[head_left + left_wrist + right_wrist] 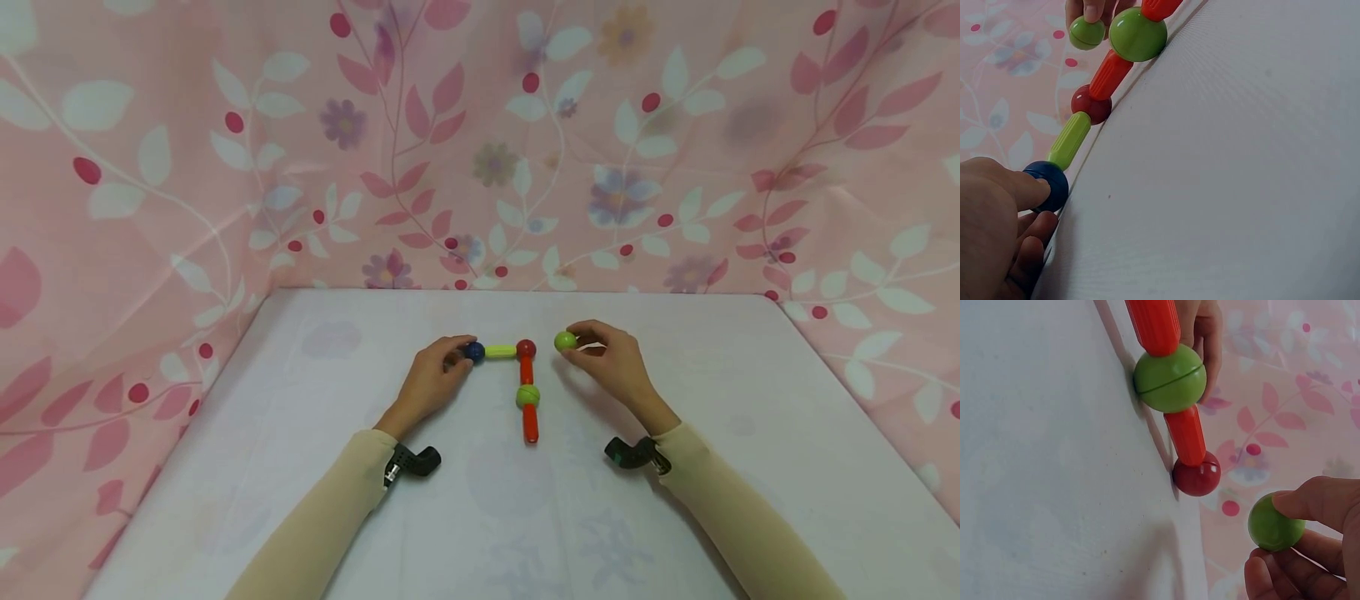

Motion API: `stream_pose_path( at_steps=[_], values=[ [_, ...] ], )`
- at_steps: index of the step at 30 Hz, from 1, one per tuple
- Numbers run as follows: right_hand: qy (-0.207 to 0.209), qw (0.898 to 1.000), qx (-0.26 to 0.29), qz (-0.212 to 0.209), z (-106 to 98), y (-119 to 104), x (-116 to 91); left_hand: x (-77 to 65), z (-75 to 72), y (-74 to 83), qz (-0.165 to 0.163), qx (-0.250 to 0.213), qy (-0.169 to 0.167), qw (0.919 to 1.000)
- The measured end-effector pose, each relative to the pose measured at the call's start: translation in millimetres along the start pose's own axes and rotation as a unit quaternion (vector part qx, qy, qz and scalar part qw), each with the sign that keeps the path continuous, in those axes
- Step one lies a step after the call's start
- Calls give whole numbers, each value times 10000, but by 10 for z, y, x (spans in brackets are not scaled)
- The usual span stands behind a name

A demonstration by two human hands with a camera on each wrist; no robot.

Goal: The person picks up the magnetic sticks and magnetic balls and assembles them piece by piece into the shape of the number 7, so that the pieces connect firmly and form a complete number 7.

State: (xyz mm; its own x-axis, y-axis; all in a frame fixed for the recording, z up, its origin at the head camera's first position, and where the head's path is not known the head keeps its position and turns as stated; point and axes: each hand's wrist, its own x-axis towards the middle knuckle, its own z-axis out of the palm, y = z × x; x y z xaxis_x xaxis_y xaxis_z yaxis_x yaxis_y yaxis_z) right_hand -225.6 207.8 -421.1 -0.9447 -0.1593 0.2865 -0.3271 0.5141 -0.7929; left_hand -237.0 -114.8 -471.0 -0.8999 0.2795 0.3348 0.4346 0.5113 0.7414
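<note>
Toy balls and sticks are joined in a bent chain on the table. My left hand [435, 373] pinches the dark blue ball [475, 352] at its left end. From it a yellow-green stick [500, 352] runs to a red ball [527, 348]. Toward me follow a red-orange stick [527, 371], a green ball [528, 396] with a seam, and another red-orange stick [531, 423]. My right hand [615, 360] holds a loose green ball [1275, 523] between thumb and fingers, right of the red ball and apart from it.
The table [480, 517] has a white cover with faint prints. Behind it and at the sides hangs a pink floral cloth [480, 125]. A black wrist device [416, 460] sits at my left cuff, and another wrist device [630, 452] at my right.
</note>
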Motion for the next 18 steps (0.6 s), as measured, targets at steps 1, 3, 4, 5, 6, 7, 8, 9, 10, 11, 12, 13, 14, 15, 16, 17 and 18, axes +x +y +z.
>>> stream_pose_path(
  at_steps=[1, 3, 4, 5, 6, 7, 8, 9, 10, 11, 12, 13, 14, 15, 16, 17, 18],
  values=[
    [-20, 10000, 9, 7, -1, -14, -14, 0, 0, -2, -3, -4, 1, 10000],
    [-55, 10000, 14, 16, -1, -38, -41, -2, -3, 0, -18, -11, -5, 10000],
    [-71, 10000, 14, 17, -1, -48, -55, -3, -4, -1, -17, -12, -7, 10000],
    [-83, 10000, 21, 13, -1, -56, -69, -4, -6, 0, -32, -24, -13, 10000],
    [-95, 9999, 43, 5, -1, -63, -82, -5, -6, 0, -34, -26, -12, 10000],
    [-104, 9999, 67, -2, 0, -70, -95, -5, -7, 1, -25, -15, -4, 10000],
    [-115, 9999, 102, -13, 2, -80, -109, -5, -8, 2, -25, -10, 4, 10000],
    [-123, 9998, 134, -26, 2, -88, -122, -5, -8, 2, -26, -12, 9, 10000],
    [-130, 9998, 142, -39, 4, -90, -135, -4, -7, 2, -27, -15, 15, 10000],
    [-138, 9998, 143, -58, 6, -96, -148, -3, -6, 4, -31, -18, 15, 10000],
    [-146, 9998, 127, -72, 7, -96, -160, -2, -5, 5, -38, -23, 14, 10000],
    [-152, 9998, 120, -89, 8, -101, -173, -2, -5, 11, -44, -29, 6, 10000],
    [-161, 9998, 107, -108, 9, -100, -186, -1, -4, 13, -62, -45, -6, 10000],
    [-171, 9997, 104, -118, 11, -103, -199, -1, -4, 17, -72, -51, -15, 10000],
    [-184, 9997, 97, -138, 14, -102, -211, -2, -4, 22, -85, -48, -23, 9999],
    [-193, 9996, 120, -148, 16, -107, -224, -3, -5, 27, -96, -42, -28, 9999],
    [-201, 9996, 140, -161, 18, -110, -234, -4, -6, 33, -104, -37, -27, 9999]
  ],
)
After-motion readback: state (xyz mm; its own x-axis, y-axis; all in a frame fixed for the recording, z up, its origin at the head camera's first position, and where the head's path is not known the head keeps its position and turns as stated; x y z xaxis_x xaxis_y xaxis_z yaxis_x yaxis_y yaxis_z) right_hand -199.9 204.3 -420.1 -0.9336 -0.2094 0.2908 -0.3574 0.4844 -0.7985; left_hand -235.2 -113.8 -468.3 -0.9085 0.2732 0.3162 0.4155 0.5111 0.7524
